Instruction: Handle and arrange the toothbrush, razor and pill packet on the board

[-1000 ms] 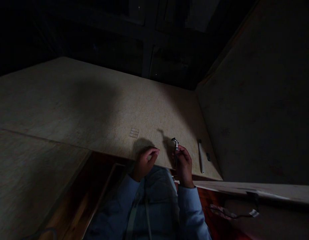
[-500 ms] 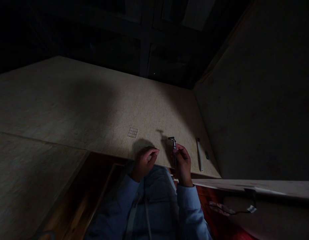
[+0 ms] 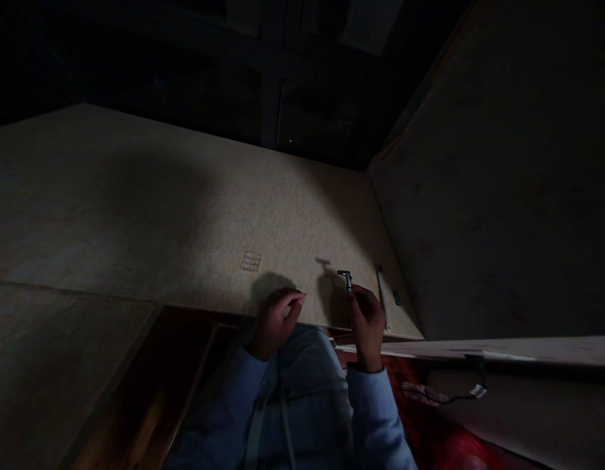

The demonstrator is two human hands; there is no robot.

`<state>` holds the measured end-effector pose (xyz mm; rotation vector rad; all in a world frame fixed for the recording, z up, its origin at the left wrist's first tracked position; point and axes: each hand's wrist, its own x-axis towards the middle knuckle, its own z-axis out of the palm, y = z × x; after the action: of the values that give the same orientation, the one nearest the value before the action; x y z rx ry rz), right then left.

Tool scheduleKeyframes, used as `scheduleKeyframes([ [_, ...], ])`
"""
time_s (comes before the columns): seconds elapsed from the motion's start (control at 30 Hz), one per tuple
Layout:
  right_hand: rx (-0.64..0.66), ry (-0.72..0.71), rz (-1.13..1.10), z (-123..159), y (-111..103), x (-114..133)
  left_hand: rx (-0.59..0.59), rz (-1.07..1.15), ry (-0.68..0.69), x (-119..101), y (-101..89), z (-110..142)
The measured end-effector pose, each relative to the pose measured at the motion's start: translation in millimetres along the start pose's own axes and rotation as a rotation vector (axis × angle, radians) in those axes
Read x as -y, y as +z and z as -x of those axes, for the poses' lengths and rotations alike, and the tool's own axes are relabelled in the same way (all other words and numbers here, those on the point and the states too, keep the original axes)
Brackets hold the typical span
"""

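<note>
Hands apart at the near edge of the table (image 3: 292,209): the right hand (image 3: 369,321) is closed around the handle of what looks like a razor (image 3: 348,281), its head standing up clear of the fingers over the tabletop; the left hand (image 3: 277,321) is curled, thumb and fingertips drawn close, and I cannot tell whether it pinches anything. A loosened grip could let the razor drop onto the lap (image 3: 307,365), since the edge is so near; bringing the left fingertips across carelessly could nick them on the head, the dim light making the gap hard to judge. Beyond the left hand lies a clear ribbed piece (image 3: 252,261), easily knocked because it barely shows against the pattern; past the right hand, a swing outward could push the pale, dark-tipped stick (image 3: 383,297) into the small dark object (image 3: 397,297) beside it.
</note>
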<state>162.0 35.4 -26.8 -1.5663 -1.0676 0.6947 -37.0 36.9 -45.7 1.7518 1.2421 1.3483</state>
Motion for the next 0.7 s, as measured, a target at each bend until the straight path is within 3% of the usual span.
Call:
scheduleKeyframes([
  [0.2,-0.029,-0.092,0.320,-26.7,-18.8,-1.0,-0.006,-0.015,0.016,1.2,-0.1,-0.8],
  [0.43,-0.021,-0.101,0.523,-47.3,-16.3,-13.2,0.005,-0.012,-0.006,-3.3,-2.4,-1.2],
  [0.7,0.037,-0.109,0.729,-58.1,-15.0,-9.0,0.008,-0.018,0.009,-2.9,-2.8,-1.7],
])
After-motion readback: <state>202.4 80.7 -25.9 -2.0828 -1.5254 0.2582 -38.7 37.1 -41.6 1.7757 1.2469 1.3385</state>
